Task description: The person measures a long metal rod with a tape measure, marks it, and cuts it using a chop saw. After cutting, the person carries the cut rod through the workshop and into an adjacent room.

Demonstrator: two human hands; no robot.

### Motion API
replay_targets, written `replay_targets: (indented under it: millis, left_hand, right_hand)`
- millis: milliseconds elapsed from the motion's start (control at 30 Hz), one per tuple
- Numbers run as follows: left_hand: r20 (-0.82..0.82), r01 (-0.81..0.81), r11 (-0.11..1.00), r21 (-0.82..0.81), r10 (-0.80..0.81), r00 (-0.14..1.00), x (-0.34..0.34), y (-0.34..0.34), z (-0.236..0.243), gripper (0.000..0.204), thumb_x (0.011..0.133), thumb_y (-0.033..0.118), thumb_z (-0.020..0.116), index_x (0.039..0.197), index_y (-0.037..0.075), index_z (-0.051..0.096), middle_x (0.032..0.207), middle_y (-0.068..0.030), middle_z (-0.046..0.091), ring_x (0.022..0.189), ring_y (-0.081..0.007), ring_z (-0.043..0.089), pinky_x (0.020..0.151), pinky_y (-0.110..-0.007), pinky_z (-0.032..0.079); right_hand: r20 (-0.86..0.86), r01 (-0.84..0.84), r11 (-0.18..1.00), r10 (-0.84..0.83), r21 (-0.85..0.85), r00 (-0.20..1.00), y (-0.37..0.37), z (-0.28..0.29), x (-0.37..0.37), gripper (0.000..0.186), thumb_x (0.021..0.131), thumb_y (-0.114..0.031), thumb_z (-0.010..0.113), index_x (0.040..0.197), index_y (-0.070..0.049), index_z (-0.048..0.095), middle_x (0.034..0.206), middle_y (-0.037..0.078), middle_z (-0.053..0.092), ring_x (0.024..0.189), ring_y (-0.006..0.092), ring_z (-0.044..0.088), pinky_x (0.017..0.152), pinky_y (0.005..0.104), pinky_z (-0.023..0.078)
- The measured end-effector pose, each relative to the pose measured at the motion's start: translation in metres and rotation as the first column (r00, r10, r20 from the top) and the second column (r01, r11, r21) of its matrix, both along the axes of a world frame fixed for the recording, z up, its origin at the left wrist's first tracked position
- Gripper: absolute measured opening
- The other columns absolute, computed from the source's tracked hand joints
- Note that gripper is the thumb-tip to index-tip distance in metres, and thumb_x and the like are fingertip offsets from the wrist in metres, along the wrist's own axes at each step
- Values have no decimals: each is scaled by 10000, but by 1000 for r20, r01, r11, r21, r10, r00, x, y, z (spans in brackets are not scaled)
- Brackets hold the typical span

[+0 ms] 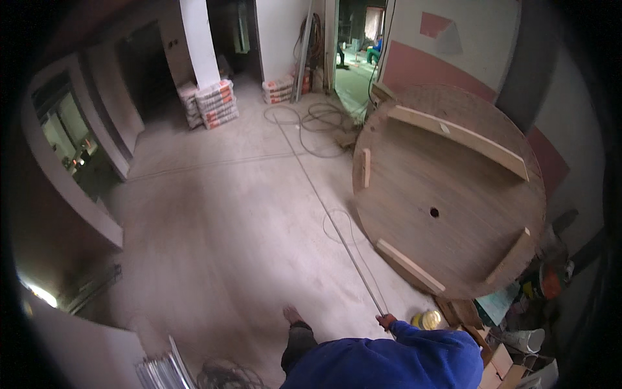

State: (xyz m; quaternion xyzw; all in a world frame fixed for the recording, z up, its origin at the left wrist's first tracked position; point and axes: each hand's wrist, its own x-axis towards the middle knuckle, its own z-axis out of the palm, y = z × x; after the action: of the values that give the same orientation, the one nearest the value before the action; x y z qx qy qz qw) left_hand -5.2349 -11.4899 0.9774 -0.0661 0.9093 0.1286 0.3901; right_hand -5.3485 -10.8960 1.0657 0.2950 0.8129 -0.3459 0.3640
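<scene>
My right hand [387,321], at the end of a blue sleeve, is closed around the near end of a long thin rod [322,203]. The rod slants away across the dusty floor to the far coiled hose [317,123]. A thin cord [355,238] loops alongside it. Just right of the hand stands a yellow container [426,319]. My left hand is not in view; a bare foot [292,315] shows below.
A big round wooden disc [414,240] with planks fixed to it leans against the right wall. Stacked bags [217,104] stand by a white pillar, more bags [278,89] farther right. Metal strips [165,373] lie lower left. Cartons [502,363] crowd the lower right. Someone [374,52] is beyond the doorway.
</scene>
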Motion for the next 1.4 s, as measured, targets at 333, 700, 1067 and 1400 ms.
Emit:
replay_targets:
  millis: [333, 700, 1067, 1400]
  left_hand:
    - [-179, 409, 878, -249, -456, 872, -516, -146, 48, 349, 920, 229, 513, 1215, 59, 589, 1223, -117, 611, 1113, -309, 576, 976, -463, 409]
    - [-307, 168, 986, -9, -162, 938, -889, -123, 136, 219, 841, 227, 607, 982, 63, 640, 940, -154, 665, 926, -319, 638, 853, -453, 491]
    - [148, 312, 947, 72, -319, 936, -829, -248, 35, 324, 835, 336, 555, 1025, 87, 641, 1083, -162, 657, 1006, -301, 645, 815, -490, 506]
    - [-183, 468, 863, -190, -499, 847, -1532, -326, 53, 154, 729, 196, 689, 798, 60, 711, 827, -150, 706, 802, -332, 688, 709, -459, 539]
  right_hand:
    - [26, 56, 994, -54, -96, 998, -96, 38, -274, 584, 868, -576, 547, 796, -5, 644, 624, 106, 604, 492, 221, 597, 488, 371, 507]
    - [-9, -7, 999, 7, 45, 1000, -121, -6, -601, 632, 862, -608, 504, 760, -16, 699, 691, 138, 682, 586, 275, 649, 632, 399, 523]
    - [-40, 28, 998, -30, -51, 999, -209, -2, -986, 647, 835, -644, 531, 727, -23, 679, 603, 107, 626, 510, 248, 606, 515, 389, 492]
    - [-23, 86, 993, -88, -77, 996, -293, 41, -1294, 669, 857, -660, 508, 815, -16, 685, 611, 120, 621, 492, 226, 591, 503, 378, 488]
